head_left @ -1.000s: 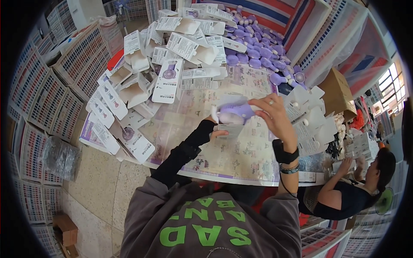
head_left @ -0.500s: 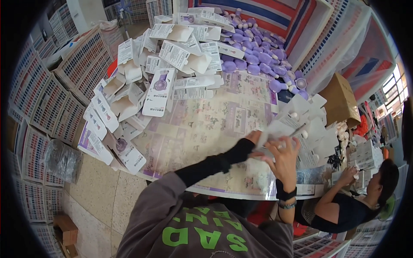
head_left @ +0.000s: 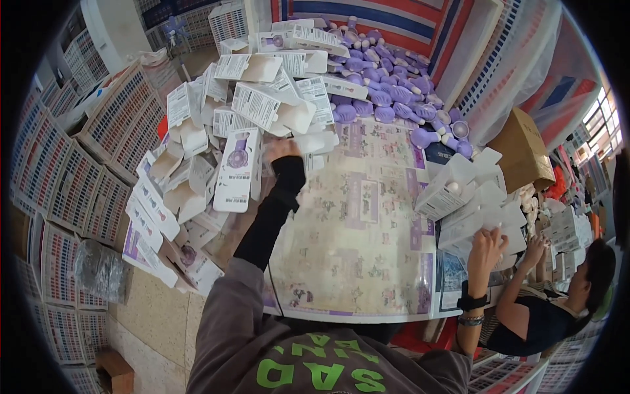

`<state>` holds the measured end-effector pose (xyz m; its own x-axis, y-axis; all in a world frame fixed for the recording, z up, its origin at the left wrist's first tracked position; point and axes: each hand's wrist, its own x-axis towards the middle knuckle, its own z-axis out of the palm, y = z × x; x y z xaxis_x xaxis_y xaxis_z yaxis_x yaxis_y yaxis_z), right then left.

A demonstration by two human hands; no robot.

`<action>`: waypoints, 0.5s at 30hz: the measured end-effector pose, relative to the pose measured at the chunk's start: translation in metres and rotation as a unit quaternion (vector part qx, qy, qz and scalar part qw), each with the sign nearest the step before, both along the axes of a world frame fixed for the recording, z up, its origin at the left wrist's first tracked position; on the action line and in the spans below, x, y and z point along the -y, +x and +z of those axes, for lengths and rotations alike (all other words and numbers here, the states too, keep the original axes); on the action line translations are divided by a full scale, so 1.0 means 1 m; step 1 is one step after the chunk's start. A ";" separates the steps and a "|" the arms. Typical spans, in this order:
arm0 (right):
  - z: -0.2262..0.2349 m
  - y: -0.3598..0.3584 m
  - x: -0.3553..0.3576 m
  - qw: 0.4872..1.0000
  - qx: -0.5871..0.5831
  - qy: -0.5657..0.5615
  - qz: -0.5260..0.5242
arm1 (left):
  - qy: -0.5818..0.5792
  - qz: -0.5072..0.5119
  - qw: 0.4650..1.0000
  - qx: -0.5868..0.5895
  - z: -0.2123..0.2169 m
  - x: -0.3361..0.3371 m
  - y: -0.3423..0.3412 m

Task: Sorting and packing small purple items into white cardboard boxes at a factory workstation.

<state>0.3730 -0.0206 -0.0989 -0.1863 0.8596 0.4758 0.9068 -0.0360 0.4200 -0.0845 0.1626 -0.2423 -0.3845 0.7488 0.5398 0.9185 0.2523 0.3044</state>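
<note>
My left hand point(head_left: 283, 148) is stretched far forward to the heap of white folding boxes point(head_left: 262, 108), its fingers against a flat white box point(head_left: 315, 141) at the heap's near edge; whether it grips the box is unclear. My right hand point(head_left: 489, 240) is at the right side of the table, fingers on a closed white box point(head_left: 476, 226) in the stack there. A black band and a bracelet sit on that wrist. Purple hand-held fans point(head_left: 387, 85) lie piled at the far end of the table.
The table is covered with a printed patterned sheet point(head_left: 361, 217). A seated person point(head_left: 558, 302) at lower right has a hand by the same box stack. A brown carton point(head_left: 525, 148) stands at the right. Stacked printed cartons point(head_left: 72, 190) line the floor on the left.
Both hands were together over the table on a purple fan and a white box. Now they are apart: the left has gone forward to the box heap, the right to the stack at right.
</note>
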 end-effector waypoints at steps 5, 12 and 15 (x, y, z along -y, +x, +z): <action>0.040 -0.123 -0.060 0.963 -0.172 0.172 0.118 | -0.001 0.044 0.968 -0.249 -0.001 0.011 -0.030; -0.106 -0.264 -0.359 0.883 -0.195 -0.224 0.362 | -0.120 -0.157 0.974 -0.113 0.030 0.064 0.029; -0.118 -0.300 -0.370 0.922 -0.113 -0.176 0.327 | -0.049 -0.199 0.979 0.009 0.055 0.115 0.024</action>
